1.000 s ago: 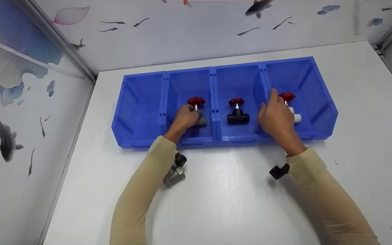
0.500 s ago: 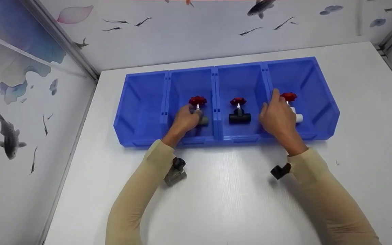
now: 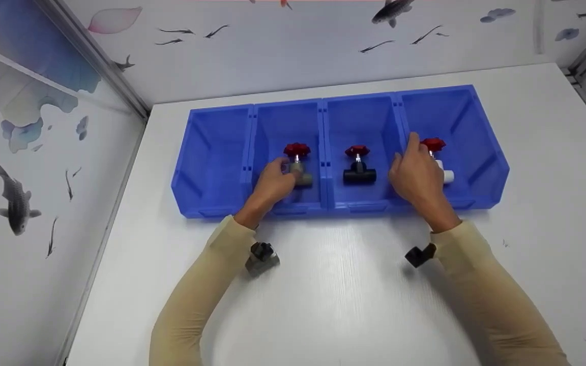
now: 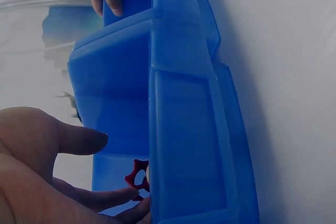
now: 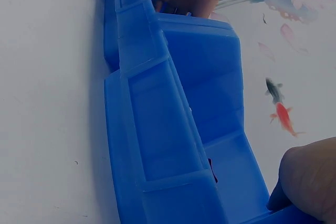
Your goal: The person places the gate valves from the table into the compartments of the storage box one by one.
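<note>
My left hand (image 3: 271,184) is in the second blue bin from the left, close against a grey-green valve (image 3: 299,173) with a red handwheel. In the left wrist view its thumb (image 4: 81,140) stands apart from the fingers, with part of the red handwheel (image 4: 137,174) beyond them. Over the divider between the third and fourth bins, my right hand (image 3: 417,173) grips the blue bin wall (image 3: 399,114). Partly behind that hand, a white valve (image 3: 447,176) with a red handwheel lies in the fourth bin. A black valve (image 3: 359,176) sits in the third.
Four-walled blue bins stand side by side, the leftmost bin (image 3: 214,162) included. On the white table (image 3: 344,295) a grey fitting-like piece (image 3: 263,265) lies by my left wrist, partly hidden by the wrist camera. A printed wall (image 3: 272,61) rises behind.
My left hand has drawn slightly back and left from the grey-green valve, uncovering more of its body. The right hand keeps its place on the divider. The head view has shifted slightly.
</note>
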`<state>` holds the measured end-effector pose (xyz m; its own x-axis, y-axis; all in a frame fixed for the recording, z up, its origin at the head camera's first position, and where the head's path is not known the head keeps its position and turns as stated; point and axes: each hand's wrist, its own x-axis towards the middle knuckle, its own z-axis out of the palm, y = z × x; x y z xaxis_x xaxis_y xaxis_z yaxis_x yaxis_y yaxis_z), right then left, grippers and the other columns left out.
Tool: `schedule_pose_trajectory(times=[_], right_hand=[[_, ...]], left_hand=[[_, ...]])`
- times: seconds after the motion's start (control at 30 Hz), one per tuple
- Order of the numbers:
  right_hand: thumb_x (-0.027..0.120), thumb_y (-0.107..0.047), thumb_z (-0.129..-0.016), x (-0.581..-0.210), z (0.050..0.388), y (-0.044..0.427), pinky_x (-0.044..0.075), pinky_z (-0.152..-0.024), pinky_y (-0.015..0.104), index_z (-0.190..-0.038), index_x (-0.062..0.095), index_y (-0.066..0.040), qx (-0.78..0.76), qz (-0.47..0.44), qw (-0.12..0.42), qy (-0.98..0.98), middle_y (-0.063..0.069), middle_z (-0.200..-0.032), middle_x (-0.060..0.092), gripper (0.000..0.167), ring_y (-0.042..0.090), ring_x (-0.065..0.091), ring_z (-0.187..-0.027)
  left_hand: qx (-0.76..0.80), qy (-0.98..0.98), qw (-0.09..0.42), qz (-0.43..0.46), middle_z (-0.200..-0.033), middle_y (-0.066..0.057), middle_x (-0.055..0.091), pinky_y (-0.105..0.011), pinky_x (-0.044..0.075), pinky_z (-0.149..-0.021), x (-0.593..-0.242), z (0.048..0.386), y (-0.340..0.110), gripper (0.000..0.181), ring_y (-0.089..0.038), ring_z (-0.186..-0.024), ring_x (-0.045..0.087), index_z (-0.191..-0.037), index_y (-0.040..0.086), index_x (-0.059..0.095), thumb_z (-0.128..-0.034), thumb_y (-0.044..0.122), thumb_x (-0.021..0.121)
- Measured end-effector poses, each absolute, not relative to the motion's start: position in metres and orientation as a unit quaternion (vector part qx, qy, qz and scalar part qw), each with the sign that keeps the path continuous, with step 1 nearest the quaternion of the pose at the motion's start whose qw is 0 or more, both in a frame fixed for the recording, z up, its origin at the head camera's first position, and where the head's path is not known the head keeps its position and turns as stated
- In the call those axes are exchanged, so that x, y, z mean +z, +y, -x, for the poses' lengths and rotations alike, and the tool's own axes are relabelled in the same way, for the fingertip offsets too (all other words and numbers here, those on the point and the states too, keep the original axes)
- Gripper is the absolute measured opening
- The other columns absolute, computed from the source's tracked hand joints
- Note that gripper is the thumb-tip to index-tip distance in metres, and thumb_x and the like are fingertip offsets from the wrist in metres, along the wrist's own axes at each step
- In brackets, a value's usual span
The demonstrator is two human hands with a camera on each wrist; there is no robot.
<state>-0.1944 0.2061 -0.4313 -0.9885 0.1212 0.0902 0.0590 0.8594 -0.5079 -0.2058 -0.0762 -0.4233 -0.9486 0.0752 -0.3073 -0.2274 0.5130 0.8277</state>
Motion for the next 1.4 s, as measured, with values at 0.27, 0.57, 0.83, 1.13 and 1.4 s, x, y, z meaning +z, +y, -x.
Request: schedule_pose_trajectory(times=[0.27,0.57,0.83,1.13,1.4], right_hand=[[0.043,-0.019,-0.102,-0.431,0.194,0.207,0.046,-0.081,0.066,-0.147,0.025,0.007,0.266,0.047,0.058,-0.961,0.035,-0.121,0.054,0.055,0.053,0.058,-0.102],[0.043,-0.019,-0.102,-0.43,0.194,0.206,0.046,-0.08,0.066,-0.147,0.026,0.007,0.264,0.046,0.057,-0.962,0.036,-0.12,0.054,0.054,0.054,0.058,-0.101],[0.045,-0.018,-0.101,-0.432,0.194,0.206,0.047,-0.078,0.066,-0.143,0.029,0.008,0.263,0.043,0.076,-0.961,0.036,-0.115,0.055,0.052,0.054,0.059,-0.098],[0.045,-0.018,-0.101,-0.429,0.193,0.206,0.046,-0.08,0.067,-0.146,0.027,0.008,0.26,0.044,0.068,-0.962,0.037,-0.119,0.054,0.054,0.054,0.058,-0.1],[0.044,-0.018,-0.102,-0.43,0.194,0.206,0.046,-0.08,0.067,-0.146,0.026,0.008,0.264,0.043,0.066,-0.961,0.037,-0.118,0.054,0.055,0.054,0.059,-0.099]], left_hand=[[0.515,0.844,0.148,0.02,-0.147,-0.014,0.047,-0.041,0.036,-0.112,-0.415,0.195,-0.081,0.06,-0.028,-0.138,0.042,-0.149,0.003,0.04,-0.0995,0.031,0.058],[0.525,0.834,0.17,0.01,-0.141,-0.008,0.053,-0.04,0.039,-0.108,-0.407,0.177,-0.087,0.05,-0.022,-0.131,0.048,-0.145,0.007,0.047,-0.1007,0.029,0.058],[0.551,0.815,0.179,-0.022,-0.13,-0.002,0.06,-0.039,0.042,-0.106,-0.402,0.161,-0.098,0.043,-0.02,-0.125,0.054,-0.138,0.009,0.054,-0.1005,0.03,0.058],[0.613,0.764,0.199,-0.018,-0.136,-0.019,0.055,-0.044,0.041,-0.107,-0.404,0.141,-0.122,0.042,-0.031,-0.123,0.056,-0.137,0.004,0.053,-0.1002,0.024,0.059],[0.624,0.754,0.204,-0.002,-0.134,-0.017,0.056,-0.049,0.039,-0.108,-0.41,0.13,-0.135,0.043,-0.036,-0.124,0.054,-0.139,0.001,0.051,-0.101,0.021,0.057]])
